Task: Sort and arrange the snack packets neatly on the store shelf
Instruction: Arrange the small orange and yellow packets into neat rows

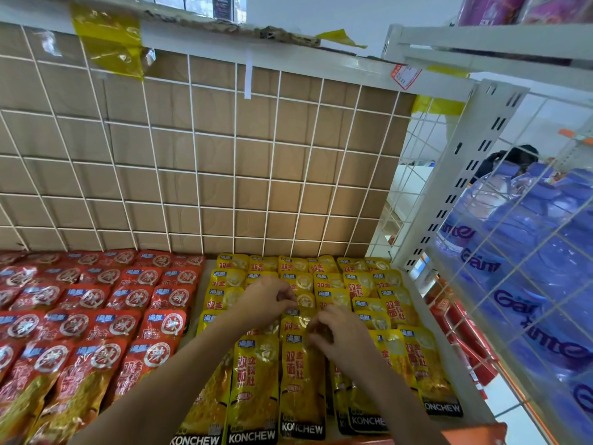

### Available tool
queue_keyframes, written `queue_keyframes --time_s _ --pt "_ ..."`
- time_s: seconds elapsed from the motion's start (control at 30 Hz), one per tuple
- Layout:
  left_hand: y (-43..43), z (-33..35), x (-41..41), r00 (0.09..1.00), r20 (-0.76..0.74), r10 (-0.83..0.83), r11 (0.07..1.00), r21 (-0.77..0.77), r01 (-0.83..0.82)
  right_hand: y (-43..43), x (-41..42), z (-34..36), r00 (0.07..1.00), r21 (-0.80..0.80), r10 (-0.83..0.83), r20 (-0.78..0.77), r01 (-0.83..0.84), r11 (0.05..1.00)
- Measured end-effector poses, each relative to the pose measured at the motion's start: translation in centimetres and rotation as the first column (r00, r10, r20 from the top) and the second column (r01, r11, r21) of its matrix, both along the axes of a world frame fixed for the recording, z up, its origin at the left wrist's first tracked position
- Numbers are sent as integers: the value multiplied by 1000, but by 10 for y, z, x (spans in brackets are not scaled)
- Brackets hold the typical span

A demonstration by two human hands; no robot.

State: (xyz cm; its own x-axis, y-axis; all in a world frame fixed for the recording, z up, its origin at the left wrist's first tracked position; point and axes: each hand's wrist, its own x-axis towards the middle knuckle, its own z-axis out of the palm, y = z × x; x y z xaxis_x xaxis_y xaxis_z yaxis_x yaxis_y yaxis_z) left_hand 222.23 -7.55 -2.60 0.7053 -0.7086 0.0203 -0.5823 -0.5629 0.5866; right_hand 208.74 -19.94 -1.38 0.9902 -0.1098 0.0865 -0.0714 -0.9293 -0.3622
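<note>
Yellow packets (253, 380) are laid in overlapping rows on the right half of the shelf (455, 364). Red packets (96, 316) are laid on the left and are cut off by the frame. A middle packet (297, 319) among the yellow ones is pinched at its top by the left hand (268, 298) and gripped by the right hand (341, 335), fingers curled. The fingertips are partly hidden.

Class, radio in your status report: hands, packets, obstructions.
Left grip and right grip both pinching one yellow packet, mid-row. Red packets lined up leftward. Nothing blocking.
</note>
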Motion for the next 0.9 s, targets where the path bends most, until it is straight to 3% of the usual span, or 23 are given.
queue_keyframes --time_s 0.63,0.77,0.9 --pt "6 5 -11 997 77 15 999 -48 -11 4 9 2 998 44 56 -27 -54 998" --pt "30 7 -33 985 169 40 994 -106 -22 2 10 1 997 72 71 -24 -69 995" --pt "64 -4 -63 981 194 2 1000 -14 0 -1 9 -1 997 120 73 2 -73 990"
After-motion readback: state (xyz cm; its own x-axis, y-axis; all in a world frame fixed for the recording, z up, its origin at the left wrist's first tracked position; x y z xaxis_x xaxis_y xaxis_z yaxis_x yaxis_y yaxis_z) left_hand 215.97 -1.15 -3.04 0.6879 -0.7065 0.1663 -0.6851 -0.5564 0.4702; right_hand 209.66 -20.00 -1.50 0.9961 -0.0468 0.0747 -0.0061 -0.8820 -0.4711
